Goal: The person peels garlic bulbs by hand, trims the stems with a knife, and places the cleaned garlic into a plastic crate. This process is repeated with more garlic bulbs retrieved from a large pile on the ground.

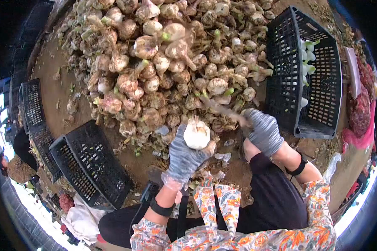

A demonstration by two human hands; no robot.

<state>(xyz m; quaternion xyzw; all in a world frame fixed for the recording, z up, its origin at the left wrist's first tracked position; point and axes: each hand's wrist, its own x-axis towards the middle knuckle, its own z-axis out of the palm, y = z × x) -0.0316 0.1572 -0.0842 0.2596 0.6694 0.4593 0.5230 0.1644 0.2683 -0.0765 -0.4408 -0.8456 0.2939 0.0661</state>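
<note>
A peeled white garlic bulb (pixel 196 134) rests in my gloved left hand (pixel 184 152), whose fingers and thumb curl round it at the near edge of the pile. My right hand (pixel 264 130), in a grey striped glove, is closed on the handle of a tool (pixel 227 112), blurred by motion, that points up and left over the garlic. Just beyond both hands rises a large heap of unpeeled garlic bulbs (pixel 153 79) with dirty skins and cut stems.
A black crate (pixel 297 129) at the right holds several pale stems or bulbs. Another black crate (pixel 88 163) lies at the lower left, with more crates (pixel 33 108) behind it. Red net sacks (pixel 360 108) sit at the far right. Loose skins litter the ground.
</note>
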